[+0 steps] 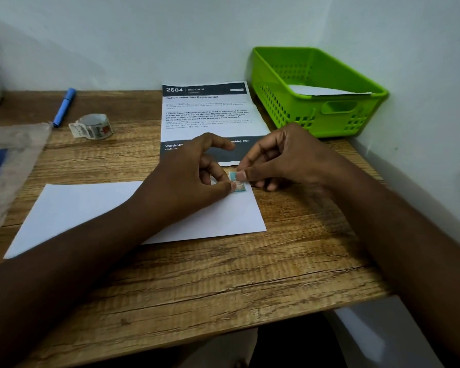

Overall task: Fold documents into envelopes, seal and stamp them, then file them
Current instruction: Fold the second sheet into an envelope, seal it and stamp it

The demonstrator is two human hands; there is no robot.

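Note:
A white envelope (85,208) lies flat on the wooden desk (223,274). At its upper right corner sits a small teal stamp (238,181). My left hand (197,171) presses its thumb tip on the stamp's left edge. My right hand (282,158) pinches the stamp's upper right edge between thumb and forefinger. Behind the hands a printed document (205,112) with a dark header lies on the desk. A green plastic basket (316,102) at the back right holds a white envelope (327,90).
A roll of stamp tape (92,126) and a blue pen (64,106) lie at the back left. A clear plastic sleeve (8,166) covers the desk's left edge. White walls close off the back and right.

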